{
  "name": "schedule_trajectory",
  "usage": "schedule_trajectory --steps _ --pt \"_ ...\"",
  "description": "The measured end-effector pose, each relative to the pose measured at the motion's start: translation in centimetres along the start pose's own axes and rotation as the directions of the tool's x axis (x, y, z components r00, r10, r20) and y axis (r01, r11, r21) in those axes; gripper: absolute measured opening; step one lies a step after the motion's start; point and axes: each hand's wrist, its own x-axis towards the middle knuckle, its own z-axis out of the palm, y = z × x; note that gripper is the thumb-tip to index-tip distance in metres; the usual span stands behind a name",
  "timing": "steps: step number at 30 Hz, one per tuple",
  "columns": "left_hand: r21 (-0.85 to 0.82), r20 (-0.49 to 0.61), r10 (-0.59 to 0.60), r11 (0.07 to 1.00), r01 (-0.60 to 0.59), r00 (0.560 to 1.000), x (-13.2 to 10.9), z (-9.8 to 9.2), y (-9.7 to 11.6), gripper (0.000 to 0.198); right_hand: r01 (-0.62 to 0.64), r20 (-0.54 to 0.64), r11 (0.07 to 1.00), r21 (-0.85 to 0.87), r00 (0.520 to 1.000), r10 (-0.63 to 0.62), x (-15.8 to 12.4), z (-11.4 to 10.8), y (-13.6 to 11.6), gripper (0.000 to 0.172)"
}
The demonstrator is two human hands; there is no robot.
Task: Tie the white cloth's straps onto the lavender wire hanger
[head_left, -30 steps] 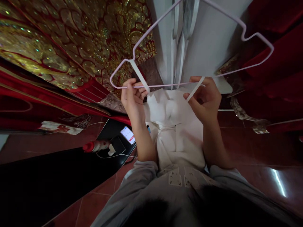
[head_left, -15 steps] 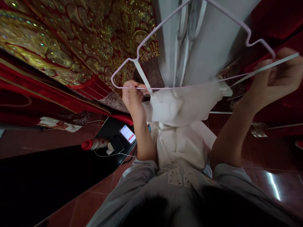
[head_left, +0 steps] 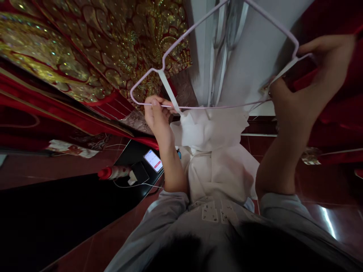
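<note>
A thin pale-pink wire hanger (head_left: 181, 37) is held up in front of me. A white garment (head_left: 218, 151) hangs from it, with one white strap (head_left: 169, 90) looped in the hanger's left notch. My left hand (head_left: 155, 113) pinches the hanger's bottom bar near that strap. My right hand (head_left: 306, 83) is raised at the hanger's right shoulder, fingers closed on the other white strap (head_left: 283, 71) at the right notch.
Red and gold embroidered fabric (head_left: 85, 49) hangs at the left. A grey-white wall panel (head_left: 249, 56) stands behind the hanger, dark red cloth (head_left: 340, 124) at the right. On a black surface (head_left: 56, 211) lie a phone (head_left: 153, 160), a charger and a red-capped bottle (head_left: 112, 173). The floor has red tiles.
My right hand swung out to the right pulling the strap, then rose and brought it to the hanger's right notch. My left hand stayed on the bottom bar.
</note>
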Motion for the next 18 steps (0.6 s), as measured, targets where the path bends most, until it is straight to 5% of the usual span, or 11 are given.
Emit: schedule_trajectory --steps 2,4,5,7,10,12,15,18 --pt "-0.006 0.017 -0.014 1.0 0.014 1.0 0.0 -0.2 -0.3 0.027 0.165 -0.254 0.98 0.11 0.958 -0.132 -1.0 0.5 -0.9 0.028" --pt "-0.005 0.025 -0.023 1.0 0.023 0.999 -0.1 -0.1 -0.4 0.028 0.204 -0.309 0.968 0.148 0.939 -0.151 -2.4 0.9 -2.3 0.015" --pt "-0.003 0.027 -0.02 1.0 0.02 0.999 -0.2 -0.1 -0.4 0.028 0.171 -0.216 0.972 0.161 0.967 -0.134 -3.1 1.0 -3.1 0.011" --pt "0.024 0.012 -0.009 1.0 0.009 1.0 -0.4 0.2 -0.4 0.029 0.058 0.152 0.983 0.175 0.985 -0.085 -4.7 1.2 -4.4 0.018" --pt "0.068 -0.018 0.014 0.998 -0.013 1.0 -1.0 0.5 -0.5 0.027 -0.105 0.611 0.981 0.161 0.791 -0.015 -7.1 1.8 -5.1 0.047" --pt "0.068 -0.003 0.004 0.998 -0.004 1.0 -1.5 0.5 -0.7 0.027 -0.178 0.646 0.972 0.153 0.762 0.038 -8.6 2.4 -4.7 0.06" --pt "0.139 0.123 -0.087 0.988 0.07 0.989 -2.3 0.3 -0.5 0.034 -0.215 0.542 0.958 0.189 0.837 0.081 -10.1 3.3 -3.9 0.055" --pt "0.259 0.293 -0.204 0.957 0.128 0.934 -2.8 -0.4 1.1 0.036 -0.225 0.504 0.951 0.213 0.859 0.09 -10.6 4.0 -3.4 0.052"
